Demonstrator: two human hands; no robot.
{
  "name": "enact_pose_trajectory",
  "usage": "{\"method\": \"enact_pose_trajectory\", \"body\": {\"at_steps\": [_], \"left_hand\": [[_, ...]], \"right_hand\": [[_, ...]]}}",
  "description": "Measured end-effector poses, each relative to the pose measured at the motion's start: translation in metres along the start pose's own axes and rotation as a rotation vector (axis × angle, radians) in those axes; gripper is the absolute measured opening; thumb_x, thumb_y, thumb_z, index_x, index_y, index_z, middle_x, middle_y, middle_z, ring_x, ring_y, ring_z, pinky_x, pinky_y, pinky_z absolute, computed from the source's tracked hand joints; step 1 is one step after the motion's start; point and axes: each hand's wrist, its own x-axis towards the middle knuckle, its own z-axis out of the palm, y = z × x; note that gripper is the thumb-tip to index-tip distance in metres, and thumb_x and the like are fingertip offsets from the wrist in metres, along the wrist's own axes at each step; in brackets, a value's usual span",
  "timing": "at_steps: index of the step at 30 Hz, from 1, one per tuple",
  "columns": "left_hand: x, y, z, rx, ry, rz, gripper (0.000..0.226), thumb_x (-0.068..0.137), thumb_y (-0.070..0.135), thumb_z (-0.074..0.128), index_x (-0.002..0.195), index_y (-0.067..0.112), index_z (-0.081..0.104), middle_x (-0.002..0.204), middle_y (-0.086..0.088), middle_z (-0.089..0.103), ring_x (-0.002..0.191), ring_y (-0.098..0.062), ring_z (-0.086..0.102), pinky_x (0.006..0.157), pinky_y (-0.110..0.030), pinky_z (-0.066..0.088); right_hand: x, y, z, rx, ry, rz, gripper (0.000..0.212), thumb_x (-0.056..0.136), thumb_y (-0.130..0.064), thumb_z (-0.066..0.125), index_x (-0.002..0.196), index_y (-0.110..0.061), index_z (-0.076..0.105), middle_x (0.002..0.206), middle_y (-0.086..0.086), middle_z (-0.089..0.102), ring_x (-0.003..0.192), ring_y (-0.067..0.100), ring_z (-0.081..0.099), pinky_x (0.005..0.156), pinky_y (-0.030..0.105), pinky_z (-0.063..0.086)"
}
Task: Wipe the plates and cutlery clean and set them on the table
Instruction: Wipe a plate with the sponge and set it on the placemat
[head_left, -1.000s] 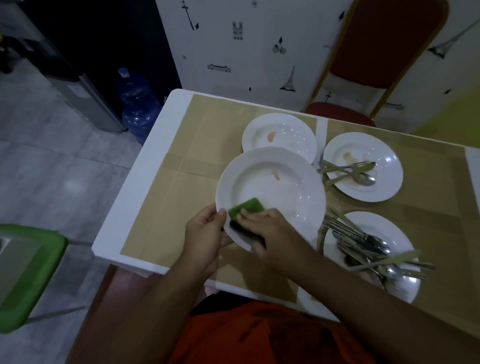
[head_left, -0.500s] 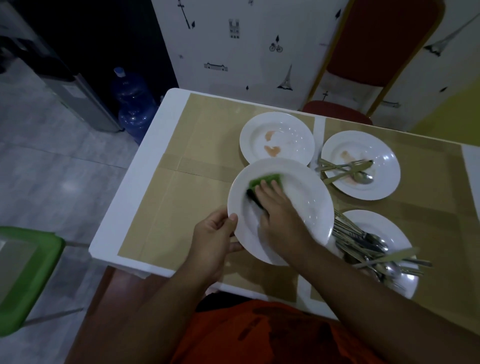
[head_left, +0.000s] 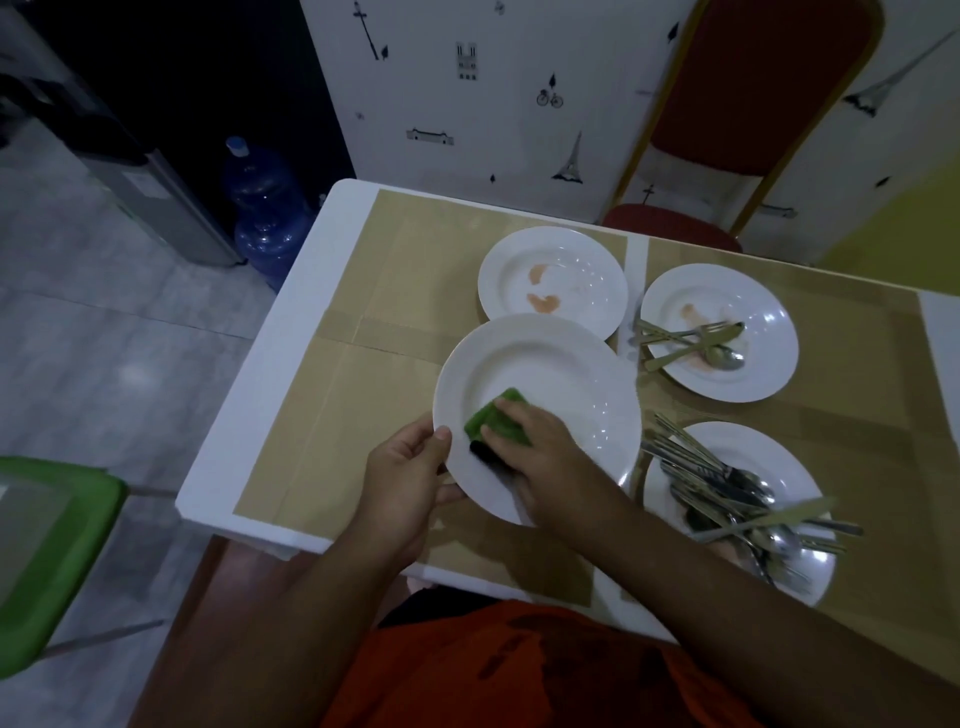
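Plate (head_left: 550, 384) over near part of table (head_left: 395, 270). Left hand (head_left: 405, 478) pinches near-left rim, thumb on top; right hand (head_left: 540, 447) holds green sponge (head_left: 493, 418) against well. Brace rim firmly, sweep overlapping circles outward, avoid cutlery pile (head_left: 727, 483) just right.

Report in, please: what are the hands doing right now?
Left hand grips rim of round white plate. Right hand holds green sponge against it. Stained white plates, steel cutlery pile waiting; nothing in the way.
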Motion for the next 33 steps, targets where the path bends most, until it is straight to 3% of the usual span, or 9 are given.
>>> {"method": "enact_pose_trajectory", "body": {"at_steps": [4,7,10,16,20,23,26,29,33], "left_hand": [[-0.004,-0.003,0.007,0.007,-0.025,0.022,0.023,0.102,0.017,0.055,0.117,0.017,0.072,0.108,-0.009,0.076,0.099,-0.027,0.073,0.069,-0.040,0.061],[-0.006,-0.008,0.012,-0.003,-0.031,0.027,0.022,0.101,0.017,0.056,0.115,0.018,0.073,0.109,-0.009,0.075,0.099,-0.026,0.073,0.070,-0.043,0.062],[-0.006,-0.008,0.013,0.001,-0.022,0.018,0.021,0.101,0.017,0.056,0.112,0.020,0.074,0.107,-0.008,0.076,0.097,-0.026,0.073,0.069,-0.041,0.062],[-0.003,-0.009,0.011,-0.025,-0.002,-0.002,0.023,0.101,0.016,0.055,0.118,0.013,0.071,0.107,-0.012,0.076,0.098,-0.029,0.073,0.071,-0.040,0.061],[-0.002,-0.011,0.005,-0.070,0.049,-0.029,0.025,0.102,0.014,0.053,0.122,0.008,0.067,0.106,-0.015,0.076,0.097,-0.032,0.073,0.071,-0.041,0.061],[-0.003,-0.012,0.003,-0.060,0.064,-0.030,0.025,0.102,0.014,0.054,0.122,0.008,0.067,0.106,-0.013,0.076,0.096,-0.031,0.074,0.070,-0.042,0.061],[-0.006,-0.013,0.005,-0.020,0.043,-0.012,0.025,0.101,0.016,0.055,0.122,0.014,0.069,0.106,-0.008,0.077,0.095,-0.026,0.074,0.069,-0.042,0.061],[-0.013,-0.018,0.012,-0.007,0.009,-0.031,0.024,0.102,0.016,0.054,0.120,0.017,0.070,0.107,-0.007,0.077,0.095,-0.025,0.074,0.069,-0.041,0.062],[-0.012,-0.016,0.022,-0.048,0.036,-0.049,0.023,0.102,0.014,0.054,0.118,0.012,0.070,0.105,-0.010,0.077,0.094,-0.026,0.074,0.068,-0.039,0.061]], "right_hand": [[0.010,0.011,-0.004,-0.009,0.040,0.205,0.045,0.094,-0.016,0.049,0.138,-0.021,0.045,0.149,0.012,0.030,0.139,0.029,0.022,0.114,0.044,0.023],[0.009,0.019,-0.013,0.059,0.105,0.358,0.055,0.084,-0.007,0.044,0.133,-0.032,0.045,0.135,0.010,0.036,0.122,0.025,0.030,0.096,0.034,0.032],[0.009,0.017,-0.013,0.062,0.061,0.355,0.057,0.082,-0.004,0.044,0.132,-0.031,0.047,0.129,0.011,0.040,0.116,0.026,0.034,0.093,0.032,0.033],[-0.006,0.001,-0.003,0.042,-0.059,0.123,0.048,0.089,-0.006,0.055,0.136,-0.012,0.048,0.151,0.017,0.029,0.133,0.032,0.029,0.115,0.045,0.025],[-0.024,-0.007,-0.003,-0.028,-0.170,-0.020,0.052,0.084,-0.010,0.047,0.136,-0.009,0.047,0.144,0.011,0.045,0.132,0.030,0.038,0.112,0.041,0.031],[-0.036,-0.001,-0.008,-0.039,-0.128,0.027,0.058,0.080,-0.009,0.042,0.137,-0.010,0.045,0.144,0.008,0.045,0.137,0.024,0.033,0.111,0.035,0.027],[-0.041,0.019,-0.015,-0.100,-0.073,0.176,0.056,0.091,-0.014,0.050,0.144,-0.011,0.033,0.155,0.007,0.025,0.144,0.021,0.018,0.116,0.034,0.016],[-0.030,0.033,-0.022,-0.074,0.014,0.328,0.056,0.090,-0.001,0.050,0.143,-0.005,0.033,0.157,0.010,0.018,0.144,0.023,0.015,0.115,0.028,0.008],[-0.012,0.015,-0.015,-0.005,-0.023,0.194,0.058,0.088,-0.002,0.050,0.143,-0.009,0.034,0.154,0.007,0.026,0.145,0.020,0.012,0.118,0.030,0.007]]}}
